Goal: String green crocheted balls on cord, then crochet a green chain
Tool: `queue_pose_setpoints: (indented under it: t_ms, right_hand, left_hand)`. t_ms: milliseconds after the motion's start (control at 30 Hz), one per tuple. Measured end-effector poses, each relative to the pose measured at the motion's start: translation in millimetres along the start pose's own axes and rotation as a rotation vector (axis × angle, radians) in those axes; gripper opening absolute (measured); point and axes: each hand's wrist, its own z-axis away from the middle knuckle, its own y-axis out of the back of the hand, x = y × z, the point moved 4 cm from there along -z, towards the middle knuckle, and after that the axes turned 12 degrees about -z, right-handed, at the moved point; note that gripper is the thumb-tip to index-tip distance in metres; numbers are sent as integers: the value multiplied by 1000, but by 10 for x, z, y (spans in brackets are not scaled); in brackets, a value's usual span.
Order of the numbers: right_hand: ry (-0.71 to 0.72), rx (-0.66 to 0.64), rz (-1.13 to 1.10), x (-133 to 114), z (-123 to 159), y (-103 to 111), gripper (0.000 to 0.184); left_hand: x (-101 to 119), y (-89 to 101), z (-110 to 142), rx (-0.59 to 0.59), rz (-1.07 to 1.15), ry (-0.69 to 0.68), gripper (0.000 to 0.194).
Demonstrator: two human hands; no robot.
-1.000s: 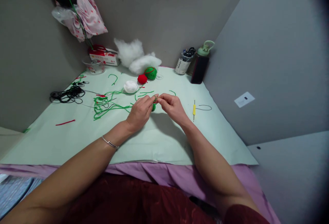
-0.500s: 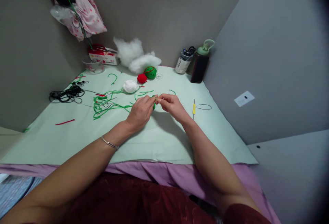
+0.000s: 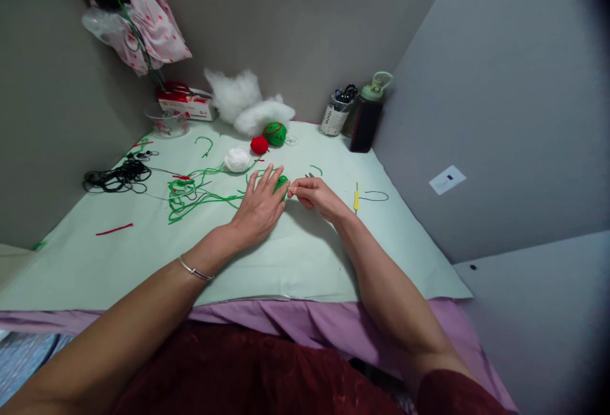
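My left hand (image 3: 260, 208) rests low over the table, its outer fingers spread. A small green yarn piece (image 3: 281, 182) shows between its middle and index fingers, apparently held by the index finger and a thumb that is hidden beneath. My right hand (image 3: 314, 196) is closed in a pinch at the right edge of this piece. Between its fingertips is a thin yellowish needle or hook (image 3: 288, 189), mostly covered. Loose green yarn strands (image 3: 210, 196) lie to the left of my left hand. Scissor tips (image 3: 311, 175) stick out behind my right hand.
A yellow-handled tool (image 3: 356, 200) lies at right. White (image 3: 237, 160), red (image 3: 260, 145) and green (image 3: 275, 134) yarn balls sit behind my hands, before white stuffing (image 3: 264, 116). A bottle (image 3: 366, 119) and pen cup (image 3: 335, 117) stand back right. Black cables (image 3: 119, 176) lie left.
The outer fingers of my left hand have spread out, uncovering more of the green yarn piece. My right hand stays in its pinch, slightly lower. The whole view has shifted slightly.
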Motion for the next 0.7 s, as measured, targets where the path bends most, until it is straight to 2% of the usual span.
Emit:
queue_pose_setpoints:
  t_ms: [233, 700]
  right_hand:
    - [-56, -21, -11, 43, 4, -41, 20]
    - [-74, -31, -35, 46, 10, -60, 24]
  left_hand:
    - [-28, -24, 85, 1, 17, 6, 46]
    - [-27, -49, 81, -8, 6, -5, 49]
